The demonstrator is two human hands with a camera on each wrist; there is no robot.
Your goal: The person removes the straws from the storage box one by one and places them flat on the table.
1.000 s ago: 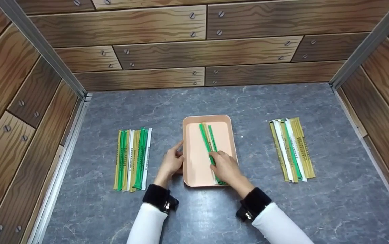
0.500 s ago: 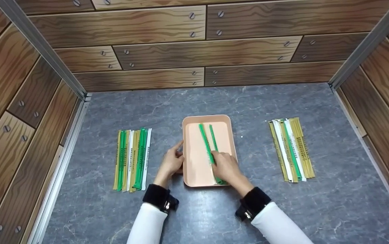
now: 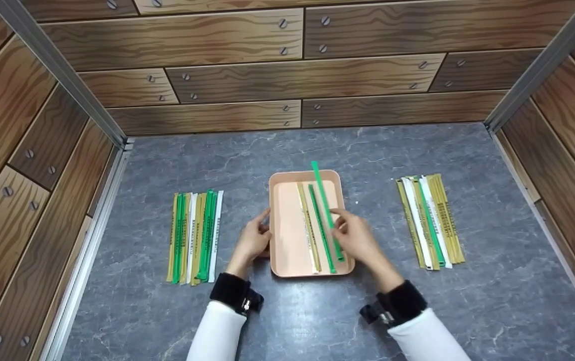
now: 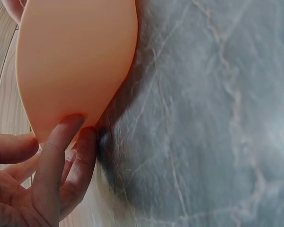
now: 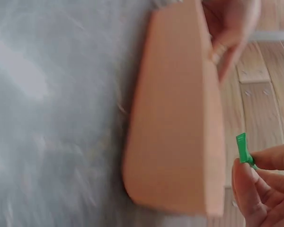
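Sitting mid grey marble-look tabletop [image 3: 247, 150]: peach tray [image 3: 287, 250], long axis running away from the person. Row of green, tan and white wrapped sticks [image 3: 195, 235] lies well left of it, a similar row [image 3: 431, 220] well right. Left hand [image 3: 253, 241] rests against tray's left wall, fingers straight, gripping nothing. Right hand [image 3: 355, 238] pinches green stick [image 3: 323, 195] between thumb and fingertips, raised above tray's right half, far end past the back rim. Tan stick [image 3: 307, 230] and second green stick [image 3: 320, 225] lie flat inside.
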